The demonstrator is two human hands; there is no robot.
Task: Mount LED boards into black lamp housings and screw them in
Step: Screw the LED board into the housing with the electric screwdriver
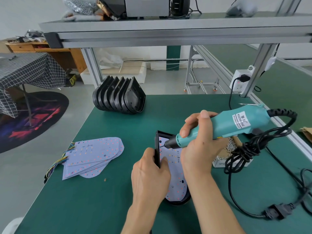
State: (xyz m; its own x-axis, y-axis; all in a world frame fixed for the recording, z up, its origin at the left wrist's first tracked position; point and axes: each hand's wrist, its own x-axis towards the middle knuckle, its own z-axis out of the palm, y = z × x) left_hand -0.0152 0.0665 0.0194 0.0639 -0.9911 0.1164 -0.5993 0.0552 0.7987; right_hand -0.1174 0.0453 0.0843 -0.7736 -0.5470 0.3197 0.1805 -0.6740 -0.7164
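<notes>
Right hand (pixel 199 141) clenched round teal electric screwdriver (pixel 219 127), bit on a small screw (pixel 161 146) just past left fingertips. Left hand (pixel 150 173) grips black plastic lamp housing (pixel 157 149) wall, thumb pressing white LED board (pixel 175 181) seated inside. Keep bit square on the screw — pin board flat, housing braced.

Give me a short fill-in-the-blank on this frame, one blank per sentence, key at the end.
1. The right hand grips a teal electric ____.
2. The left hand holds the left rim of the black ____.
3. The spare LED boards lie to the ____ of both hands.
4. The empty housings stand at the mat's ____ edge.

Missing words: screwdriver; housing; left; far
</notes>
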